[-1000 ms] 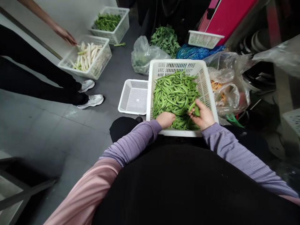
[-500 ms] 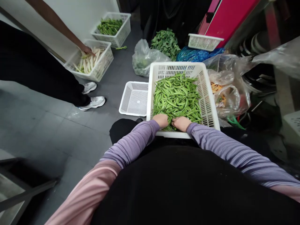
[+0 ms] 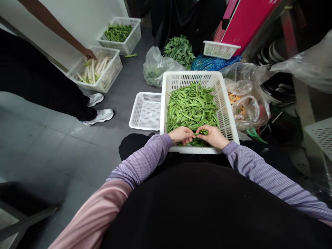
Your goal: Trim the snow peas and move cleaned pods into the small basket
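Note:
Green pea pods (image 3: pixel 192 103) fill much of a large white slatted basket (image 3: pixel 228 117) in front of my body. Over its near end, my left hand (image 3: pixel 182 135) pinches one end of a pea pod (image 3: pixel 196 134). My right hand (image 3: pixel 213 136) grips the other end with thumb and finger, and several more green pods (image 3: pixel 203 131) show in its curled fingers. The two hands almost meet, just above the heap. A smaller white basket (image 3: pixel 146 112) with a perforated bottom stands against the left side of the large one.
At upper left a co-worker's hand (image 3: pixel 89 53) reaches into a basket of long white vegetables (image 3: pixel 94 71). Behind it stands a basket of green stalks (image 3: pixel 118 33). Leafy greens (image 3: pixel 179 50), a blue bag (image 3: pixel 214 62) and clear plastic bags (image 3: pixel 246 100) lie beyond and right.
Both hands have risen from the near edge of the heap, and the right hand has turned and moved right. A pea pod now shows between them. The view has shifted slightly.

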Tool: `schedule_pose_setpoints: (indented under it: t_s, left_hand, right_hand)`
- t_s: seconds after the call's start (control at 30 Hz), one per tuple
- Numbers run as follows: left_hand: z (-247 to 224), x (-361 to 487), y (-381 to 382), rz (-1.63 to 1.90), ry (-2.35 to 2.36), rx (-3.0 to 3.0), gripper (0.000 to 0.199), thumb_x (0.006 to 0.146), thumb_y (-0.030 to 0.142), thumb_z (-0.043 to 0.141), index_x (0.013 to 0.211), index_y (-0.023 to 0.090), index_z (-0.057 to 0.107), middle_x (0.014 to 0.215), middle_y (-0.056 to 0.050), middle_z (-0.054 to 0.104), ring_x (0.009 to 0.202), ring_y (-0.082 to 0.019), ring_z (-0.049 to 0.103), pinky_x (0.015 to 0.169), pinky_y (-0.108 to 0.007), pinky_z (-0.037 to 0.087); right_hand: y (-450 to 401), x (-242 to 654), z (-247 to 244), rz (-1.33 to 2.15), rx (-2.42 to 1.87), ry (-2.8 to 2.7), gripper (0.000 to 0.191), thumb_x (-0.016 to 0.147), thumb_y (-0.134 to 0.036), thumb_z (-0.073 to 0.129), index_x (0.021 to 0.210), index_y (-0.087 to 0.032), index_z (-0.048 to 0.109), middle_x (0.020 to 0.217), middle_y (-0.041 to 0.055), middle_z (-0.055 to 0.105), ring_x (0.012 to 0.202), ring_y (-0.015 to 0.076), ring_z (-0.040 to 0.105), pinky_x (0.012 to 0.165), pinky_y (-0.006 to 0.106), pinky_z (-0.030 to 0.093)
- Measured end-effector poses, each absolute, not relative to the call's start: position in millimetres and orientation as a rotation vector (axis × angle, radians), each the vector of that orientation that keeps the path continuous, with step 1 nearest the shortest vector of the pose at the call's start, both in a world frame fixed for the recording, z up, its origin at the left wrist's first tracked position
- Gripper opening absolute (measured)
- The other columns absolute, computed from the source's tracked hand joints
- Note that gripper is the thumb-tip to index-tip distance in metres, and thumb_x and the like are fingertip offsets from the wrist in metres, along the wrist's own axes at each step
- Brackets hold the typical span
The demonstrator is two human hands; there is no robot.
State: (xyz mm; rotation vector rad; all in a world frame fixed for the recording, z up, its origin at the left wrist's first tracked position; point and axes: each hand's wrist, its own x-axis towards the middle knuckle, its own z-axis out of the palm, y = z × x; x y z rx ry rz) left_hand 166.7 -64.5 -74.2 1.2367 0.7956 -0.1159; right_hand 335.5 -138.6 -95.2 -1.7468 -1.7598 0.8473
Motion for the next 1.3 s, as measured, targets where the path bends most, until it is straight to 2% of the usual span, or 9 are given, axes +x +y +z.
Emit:
schedule_pose_setpoints:
  t_s: [0.17,0.33,0.57,0.73,0.83,0.93,1.07,1.17,1.3]
  left_hand:
    - [-73,163,-66,-0.068,0.781,1.153,0.017,0.082,0.006,0.041,0.075,0.008,0.057,0.05,0.005,0.05,0.034,-0.002,0.04,0.037,-0.015,0.033]
    - [-72,164,-66,0.025,0.801,1.177,0.016,0.083,0.011,0.042,0.076,0.009,0.056,0.049,0.007,0.045,0.033,-0.002,0.036,0.035,-0.016,0.029]
    - [-86,163,-65,-0.437,0.89,1.957,0.019,0.075,0.012,0.047,0.073,0.012,0.065,0.048,0.002,0.049,0.043,-0.008,0.044,0.049,-0.019,0.039]
    - [-90,162,-63,-0.194,0.843,2.102,0.039,0.065,0.004,0.05,0.101,0.013,0.061,0.099,-0.006,0.063,0.086,-0.013,0.057,0.08,-0.021,0.045]
    - [-83,163,-65,-0.078,0.799,1.894,0.049,0.07,0.006,0.05,0.118,0.014,0.049,0.112,-0.008,0.056,0.076,-0.009,0.058,0.071,-0.02,0.048]
    - [-73,165,-68,-0.166,0.697,1.7,0.033,0.081,0.019,0.045,0.113,0.013,0.051,0.098,-0.005,0.059,0.05,-0.004,0.052,0.05,-0.018,0.044]
    - [-67,165,-69,-0.192,0.696,1.739,0.027,0.087,0.024,0.037,0.083,0.01,0.059,0.064,0.002,0.055,0.04,-0.003,0.041,0.044,-0.017,0.036]
    - [-66,164,-68,-0.127,0.696,1.889,0.03,0.088,0.028,0.037,0.079,0.012,0.062,0.058,0.003,0.054,0.046,-0.006,0.045,0.05,-0.017,0.037]
    - [-63,163,-73,-0.001,0.759,2.297,0.031,0.088,0.032,0.04,0.077,0.015,0.064,0.072,-0.003,0.064,0.068,-0.012,0.056,0.065,-0.021,0.039]
  right_hand:
    - [-142,333,-92,0.872,-1.767,-1.606,0.018,0.066,-0.035,0.063,0.072,-0.018,0.063,0.074,0.0022,0.063,0.069,0.0171,0.056,0.069,0.031,0.043]
    - [-142,324,-87,1.061,-1.764,-1.3,0.028,0.058,-0.04,0.07,0.07,-0.018,0.061,0.058,-0.0027,0.055,0.05,0.0109,0.046,0.053,0.026,0.038]
    - [-145,315,-82,1.24,-1.476,-0.76,0.04,0.05,-0.038,0.078,0.076,-0.018,0.055,0.046,-0.0067,0.051,0.042,0.0085,0.046,0.047,0.022,0.037]
    - [-148,317,-84,1.214,-1.469,-0.712,0.039,0.051,-0.039,0.077,0.075,-0.017,0.055,0.046,-0.0068,0.051,0.042,0.0082,0.045,0.046,0.021,0.036]
    - [-147,314,-84,1.198,-1.482,-0.741,0.039,0.052,-0.04,0.077,0.075,-0.018,0.054,0.047,-0.0074,0.05,0.041,0.0083,0.045,0.046,0.022,0.036]
    - [-146,310,-82,1.203,-1.495,-0.769,0.041,0.052,-0.041,0.076,0.076,-0.018,0.053,0.049,-0.0078,0.05,0.042,0.0088,0.046,0.046,0.022,0.037]
    - [-144,309,-78,1.128,-1.577,-0.833,0.041,0.052,-0.041,0.075,0.078,-0.018,0.054,0.049,-0.0075,0.05,0.043,0.009,0.046,0.047,0.023,0.036]
    - [-143,311,-76,1.063,-1.604,-0.829,0.04,0.054,-0.041,0.074,0.08,-0.018,0.055,0.051,-0.0068,0.052,0.044,0.009,0.046,0.048,0.023,0.036]
    - [-144,312,-73,1.014,-1.603,-0.787,0.038,0.055,-0.04,0.073,0.079,-0.018,0.054,0.048,-0.007,0.05,0.043,0.0096,0.045,0.047,0.023,0.035]
